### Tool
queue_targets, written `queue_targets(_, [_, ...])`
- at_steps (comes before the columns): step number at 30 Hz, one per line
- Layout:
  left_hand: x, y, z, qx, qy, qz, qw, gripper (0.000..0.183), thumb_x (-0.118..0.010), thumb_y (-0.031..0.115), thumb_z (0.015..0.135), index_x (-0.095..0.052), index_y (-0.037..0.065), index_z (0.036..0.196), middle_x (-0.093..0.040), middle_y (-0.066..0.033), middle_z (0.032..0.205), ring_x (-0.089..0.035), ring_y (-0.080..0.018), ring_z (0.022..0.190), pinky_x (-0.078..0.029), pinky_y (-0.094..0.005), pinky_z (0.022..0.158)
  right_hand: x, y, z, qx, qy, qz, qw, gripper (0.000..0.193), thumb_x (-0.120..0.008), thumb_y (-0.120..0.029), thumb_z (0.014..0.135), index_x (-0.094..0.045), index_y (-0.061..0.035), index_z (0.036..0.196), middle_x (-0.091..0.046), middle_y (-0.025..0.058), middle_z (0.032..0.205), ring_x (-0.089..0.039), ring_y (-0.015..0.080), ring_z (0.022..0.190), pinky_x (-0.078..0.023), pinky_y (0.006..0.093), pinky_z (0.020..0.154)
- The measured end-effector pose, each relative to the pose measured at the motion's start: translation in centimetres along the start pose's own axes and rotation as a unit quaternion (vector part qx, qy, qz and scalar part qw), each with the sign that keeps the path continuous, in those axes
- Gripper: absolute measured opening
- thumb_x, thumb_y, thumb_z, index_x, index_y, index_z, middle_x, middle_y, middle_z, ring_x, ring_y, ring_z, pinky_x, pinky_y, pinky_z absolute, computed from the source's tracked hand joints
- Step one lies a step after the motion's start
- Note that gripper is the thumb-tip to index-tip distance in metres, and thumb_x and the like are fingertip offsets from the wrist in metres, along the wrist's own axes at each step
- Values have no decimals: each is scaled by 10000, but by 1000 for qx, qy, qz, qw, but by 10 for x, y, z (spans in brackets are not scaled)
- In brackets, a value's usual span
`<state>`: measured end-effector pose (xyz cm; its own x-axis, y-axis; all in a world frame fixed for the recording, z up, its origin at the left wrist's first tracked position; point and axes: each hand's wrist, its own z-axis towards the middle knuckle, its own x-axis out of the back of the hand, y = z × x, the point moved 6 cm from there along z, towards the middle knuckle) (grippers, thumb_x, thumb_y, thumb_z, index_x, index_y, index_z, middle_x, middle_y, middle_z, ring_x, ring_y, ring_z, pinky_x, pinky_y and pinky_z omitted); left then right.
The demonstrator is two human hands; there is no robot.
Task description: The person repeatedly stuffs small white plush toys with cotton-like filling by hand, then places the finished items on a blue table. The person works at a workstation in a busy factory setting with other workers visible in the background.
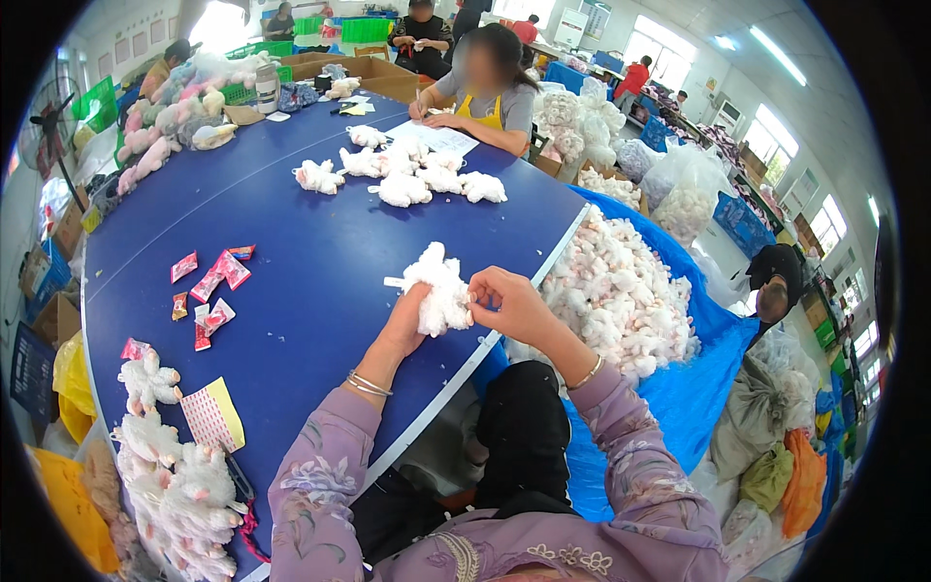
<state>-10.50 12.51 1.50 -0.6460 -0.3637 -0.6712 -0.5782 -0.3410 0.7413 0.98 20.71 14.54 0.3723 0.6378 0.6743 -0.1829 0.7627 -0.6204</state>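
Observation:
A small white plush toy [441, 283] is held above the blue table's near edge, in front of me. My left hand [403, 322] is closed around its left side and underside. A white tag sticks out from the toy on that side. My right hand [516, 308] pinches at the toy's right edge, thumb and finger together; what exactly lies between the fingertips is too small to tell. To the lower left, a pile of similar plush toys [179, 485] lies by a sheet of small red-printed stickers [213, 415].
Wrapped sweets [221, 274] lie on the blue table [291, 242]. Farther off, more white toys [402, 175] lie before a person writing on paper [441, 138]. At right, a blue sheet [722, 330] holds a heap of white plush pieces [626, 296]. Pastel plush [184, 116] is piled at far left.

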Motion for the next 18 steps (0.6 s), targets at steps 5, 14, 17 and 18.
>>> queue_targets(5, [-15, 11, -10, -5, -22, 45, 999, 447, -606, 357, 918, -510, 48, 1228, -651, -71, 971, -639, -137, 742, -497, -261, 491, -4, 5, -4, -30, 29, -7, 999, 176, -709, -51, 753, -576, -30, 866, -568, 58, 824, -598, 159, 696, -484, 279, 627])
queue_targets(14, [-6, 4, -4, -3, -46, 37, 998, 385, -558, 143, 919, -467, 17, 1272, -617, -106, 1050, -655, -201, 860, -565, -318, 649, -22, 5, -8, 71, 17, -60, 996, 199, -665, 1, 746, -565, -30, 915, -539, 89, 895, -610, 211, 783, -501, 305, 701])
queue_targets(17, [-7, 5, -2, 8, -30, 46, 998, 390, -561, 135, 916, -464, 14, 1274, -612, -101, 1046, -644, -187, 850, -557, -305, 673, -22, 6, -8, 52, 5, -43, 998, 180, -639, -30, 744, -548, -33, 899, -526, 113, 869, -594, 278, 763, -495, 348, 693])
queue_targets(18, [-10, 4, -1, 5, -33, 57, 998, 396, -567, 137, 916, -461, 20, 1278, -610, -95, 1047, -642, -183, 854, -555, -302, 667, -23, 8, -9, 47, -1, -41, 998, 172, -639, -35, 745, -542, -35, 886, -522, 112, 857, -589, 281, 756, -491, 350, 685])
